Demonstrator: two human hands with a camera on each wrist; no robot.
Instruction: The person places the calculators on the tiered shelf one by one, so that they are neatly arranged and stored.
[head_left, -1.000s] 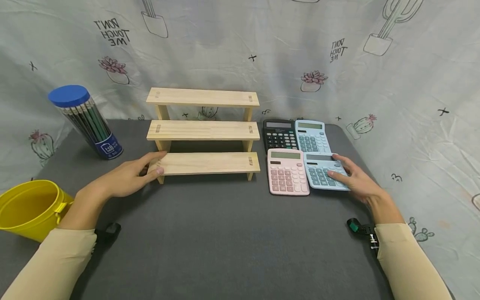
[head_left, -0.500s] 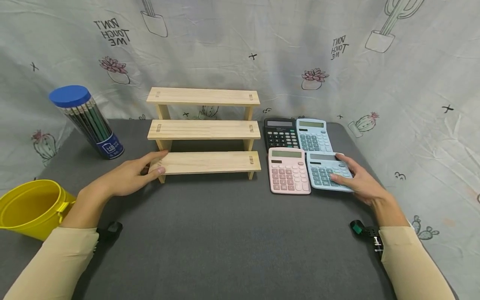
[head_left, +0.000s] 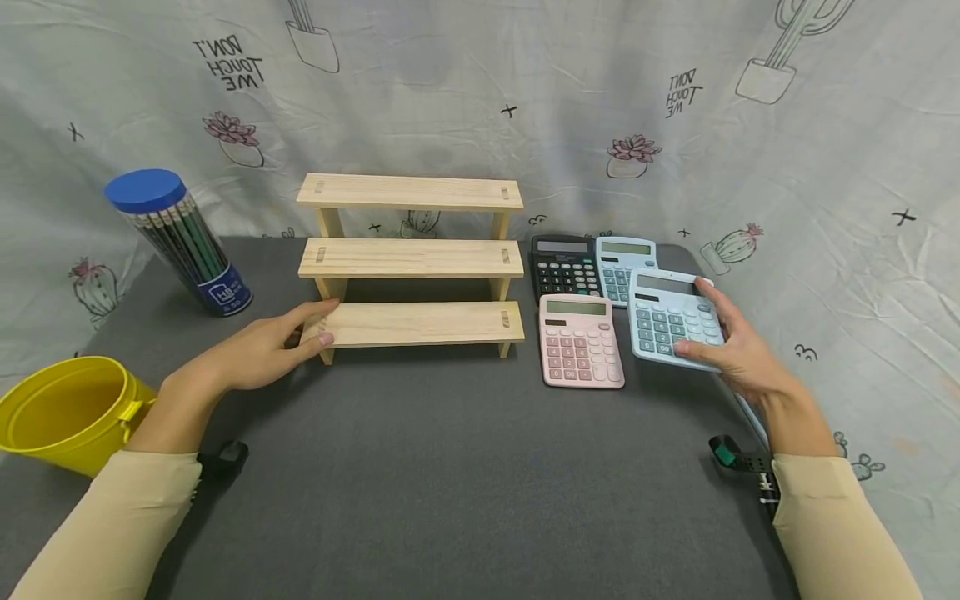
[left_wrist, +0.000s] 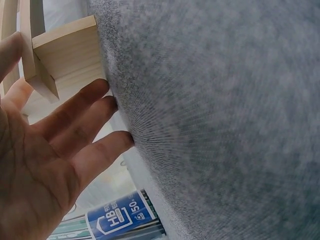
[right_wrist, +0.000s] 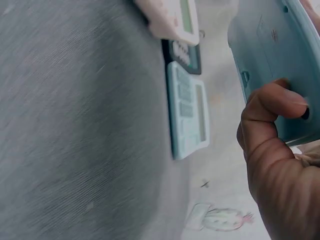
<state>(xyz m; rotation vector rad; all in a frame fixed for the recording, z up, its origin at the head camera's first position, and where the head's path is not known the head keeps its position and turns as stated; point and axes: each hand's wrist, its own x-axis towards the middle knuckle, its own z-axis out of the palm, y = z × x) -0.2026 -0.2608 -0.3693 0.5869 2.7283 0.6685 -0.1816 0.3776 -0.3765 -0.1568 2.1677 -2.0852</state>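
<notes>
A three-step wooden display shelf (head_left: pixel 420 325) stands at the back middle of the table. My left hand (head_left: pixel 251 354) grips the left end of its lowest step between thumb and index finger, while the other fingers reach out below, as the left wrist view shows. In my right hand (head_left: pixel 746 354) is a light blue calculator (head_left: pixel 675 317), held by its right side with the thumb on the keys. Bent fingertips press its back (right_wrist: pixel 272 45) in the right wrist view, and it is up off the table, tilted. A pink calculator (head_left: pixel 581 350) lies left of it.
Behind the pink one lie a black calculator (head_left: pixel 564 267) and another light blue calculator (head_left: pixel 617 271), partly covered. A blue-lidded tub of pencils (head_left: pixel 183 242) stands back left, a yellow bucket (head_left: pixel 105 417) front left. A printed cloth (head_left: pixel 450 92) hangs behind the grey table (head_left: pixel 450 483).
My right hand has lifted the light blue calculator off the table from beside the pink one, moving it slightly right. My left hand stays on the shelf.
</notes>
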